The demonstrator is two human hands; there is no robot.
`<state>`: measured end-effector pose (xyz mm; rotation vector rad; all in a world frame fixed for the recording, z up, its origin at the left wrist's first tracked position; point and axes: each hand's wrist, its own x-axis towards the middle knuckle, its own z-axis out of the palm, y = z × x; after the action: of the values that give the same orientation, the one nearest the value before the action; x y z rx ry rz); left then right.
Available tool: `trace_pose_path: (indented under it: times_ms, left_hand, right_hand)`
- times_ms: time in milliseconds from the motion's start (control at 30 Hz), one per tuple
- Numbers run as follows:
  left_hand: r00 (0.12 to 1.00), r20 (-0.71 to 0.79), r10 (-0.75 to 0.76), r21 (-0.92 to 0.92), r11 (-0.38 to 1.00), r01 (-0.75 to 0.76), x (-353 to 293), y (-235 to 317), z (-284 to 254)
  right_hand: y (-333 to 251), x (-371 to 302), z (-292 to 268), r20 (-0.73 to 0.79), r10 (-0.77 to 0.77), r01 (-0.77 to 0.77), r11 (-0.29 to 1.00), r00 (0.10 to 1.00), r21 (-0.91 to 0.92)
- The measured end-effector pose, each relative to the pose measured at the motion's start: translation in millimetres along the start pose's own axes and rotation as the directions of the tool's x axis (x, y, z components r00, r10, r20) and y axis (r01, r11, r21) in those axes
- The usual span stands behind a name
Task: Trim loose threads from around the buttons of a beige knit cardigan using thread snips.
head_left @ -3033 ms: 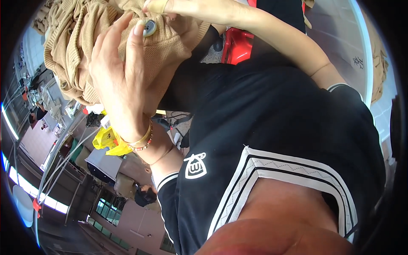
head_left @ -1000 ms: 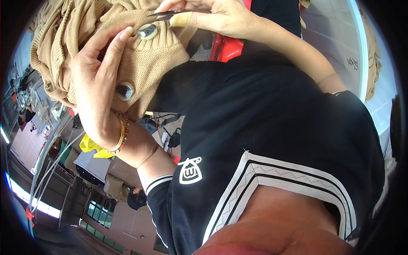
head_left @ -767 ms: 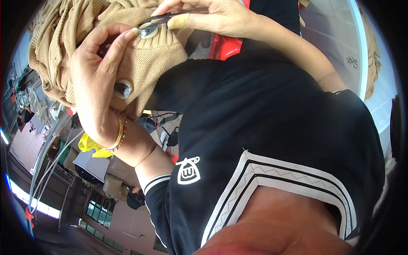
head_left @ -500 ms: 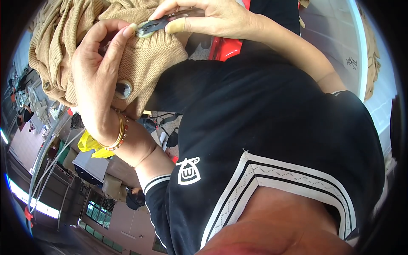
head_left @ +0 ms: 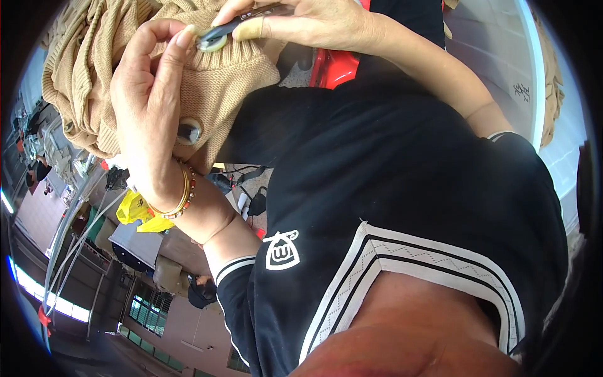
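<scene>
A tan knitted garment (head_left: 220, 88) lies bunched over my lap at the upper left. My left hand (head_left: 147, 88) is over it, thumb and index finger pinched together beside a large pale round button (head_left: 213, 44) on the ribbed edge. What the pinch holds is too small to make out. My right hand (head_left: 308, 22) grips dark thread snips (head_left: 242, 22), whose tip lies over that button. A yellowish cover (head_left: 250, 29) wraps the right thumb. Another large round button (head_left: 189, 131), dark with a pale rim, shows on the knit next to my left wrist.
More tan knitwear (head_left: 81, 75) is heaped at the far left. A red glossy object (head_left: 336, 68) stands beyond my lap. To the right is a pale panel (head_left: 496, 56). A yellow plastic bag (head_left: 135, 210) hangs near metal rods (head_left: 72, 251) at lower left. Another person (head_left: 201, 292) is in the background.
Both hands have shifted slightly toward the upper edge. The snips' tip now sits lower across the button, with more of the button showing beneath it. Both hands stay closed.
</scene>
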<state>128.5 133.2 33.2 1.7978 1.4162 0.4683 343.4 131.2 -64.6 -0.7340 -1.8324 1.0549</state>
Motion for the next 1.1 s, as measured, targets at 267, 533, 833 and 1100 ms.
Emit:
trace_pose_path:
  times_ms: [267,533,833,1100]
  left_hand:
    - [0.998,-0.065,-0.024,-0.143,0.99,0.014,-6,0,1]
    - [0.944,0.294,0.149,0.199,0.957,-0.213,-1,8,-6]
    - [0.994,0.102,0.048,0.109,0.992,-0.06,-11,0,-5]
    - [0.996,0.034,0.077,0.055,0.995,-0.079,-16,-2,1]
  right_hand:
    - [15,-3,12,-0.03,0.123,-0.09,0.854,0.992,0.513]
    - [26,-14,19,-0.034,0.253,-0.157,0.695,0.967,0.702]
    - [9,-10,19,0.069,0.256,-0.239,0.726,0.964,0.645]
    - [-12,-3,7,-0.102,0.086,-0.075,0.992,0.991,0.106]
